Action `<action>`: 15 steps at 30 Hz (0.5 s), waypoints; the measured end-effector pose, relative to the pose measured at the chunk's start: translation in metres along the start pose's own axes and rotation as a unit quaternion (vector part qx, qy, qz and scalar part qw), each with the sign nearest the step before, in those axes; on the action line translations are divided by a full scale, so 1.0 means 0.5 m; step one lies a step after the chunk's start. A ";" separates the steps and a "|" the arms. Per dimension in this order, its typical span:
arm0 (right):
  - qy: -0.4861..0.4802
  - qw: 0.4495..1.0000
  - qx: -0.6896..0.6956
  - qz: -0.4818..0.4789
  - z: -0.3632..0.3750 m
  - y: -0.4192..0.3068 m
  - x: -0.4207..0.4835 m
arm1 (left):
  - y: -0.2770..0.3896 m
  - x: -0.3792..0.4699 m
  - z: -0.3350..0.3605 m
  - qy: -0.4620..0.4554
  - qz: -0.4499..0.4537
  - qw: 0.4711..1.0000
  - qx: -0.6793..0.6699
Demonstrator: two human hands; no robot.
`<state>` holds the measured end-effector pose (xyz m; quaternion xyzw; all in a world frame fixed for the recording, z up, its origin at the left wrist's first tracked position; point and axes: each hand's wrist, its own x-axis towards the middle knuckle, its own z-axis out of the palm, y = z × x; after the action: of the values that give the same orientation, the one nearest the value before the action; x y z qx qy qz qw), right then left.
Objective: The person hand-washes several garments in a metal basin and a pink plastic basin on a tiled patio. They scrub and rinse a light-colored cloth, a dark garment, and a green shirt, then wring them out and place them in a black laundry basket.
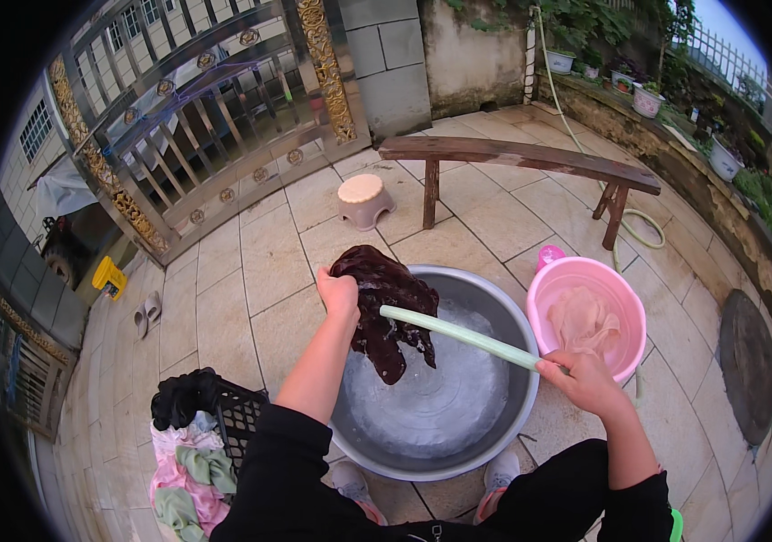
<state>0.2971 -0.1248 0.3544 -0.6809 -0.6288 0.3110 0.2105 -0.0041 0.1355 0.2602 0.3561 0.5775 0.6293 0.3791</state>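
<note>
My left hand [340,295] grips a wet, dark maroon cloth [393,291] by its edge, over the left rim of a large grey metal basin [520,433]. Water lies in the basin. In my right hand [582,381] is a pale green hose [467,337], which reaches left over the basin, its open end against the cloth. Just right of the basin stands a pink plastic tub [635,298] with a pale pink cloth [582,318] in water. A pink plastic cup [550,255] is at the tub's upper left edge.
A black plastic crate [240,406] and a pile of clothes [189,474] lie at the lower left. Ahead are a small plastic stool [361,196] and a wooden bench [515,154]. A yellow bucket [109,278] and slippers [147,313] are farther left, near the metal gate [223,129].
</note>
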 end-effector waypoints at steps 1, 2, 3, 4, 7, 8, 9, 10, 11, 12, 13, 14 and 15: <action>-0.001 1.000 0.000 0.005 0.002 -0.003 0.001 | -0.004 0.002 0.004 0.009 -0.018 0.999 -0.026; -0.001 1.000 0.000 0.010 0.003 -0.004 0.002 | -0.005 0.003 0.008 0.018 -0.036 0.998 -0.052; 0.010 1.000 0.004 0.010 0.004 0.000 0.004 | -0.005 0.000 0.018 0.031 -0.048 0.997 -0.060; 0.021 1.000 0.007 0.010 0.007 0.009 0.007 | -0.005 -0.003 0.028 0.044 -0.060 0.995 -0.068; 0.037 0.999 0.018 0.009 0.006 0.020 0.010 | -0.015 0.005 0.033 0.010 -0.097 0.989 -0.113; 0.040 0.999 0.022 0.007 0.005 0.020 0.012 | -0.019 0.010 0.031 -0.013 -0.109 0.985 -0.132; 0.032 0.999 0.021 0.012 0.005 0.020 0.013 | -0.018 0.007 0.031 0.002 -0.116 0.983 -0.143; 0.023 0.999 0.020 0.016 0.005 0.019 0.014 | -0.018 0.003 0.032 0.020 -0.123 0.980 -0.154; 0.013 1.000 0.019 0.018 0.007 0.017 0.018 | -0.020 0.000 0.030 0.039 -0.129 0.977 -0.166; 0.015 1.000 0.020 0.018 0.011 0.018 0.020 | -0.023 0.001 0.018 -0.001 -0.121 0.973 -0.194; 0.013 1.000 0.022 0.009 0.020 0.022 0.025 | 0.013 -0.019 0.005 0.005 -0.155 0.958 -0.241; 0.008 1.000 0.024 -0.001 0.031 0.029 0.030 | -0.032 0.012 -0.004 0.031 -0.136 0.975 -0.174; 0.011 1.000 0.014 0.002 0.033 0.041 0.034 | -0.036 0.018 -0.008 0.053 -0.141 0.976 -0.158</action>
<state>0.3010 -0.1125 0.3260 -0.6824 -0.6211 0.3122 0.2261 -0.0108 0.1422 0.2421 0.1724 0.5346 0.6709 0.4842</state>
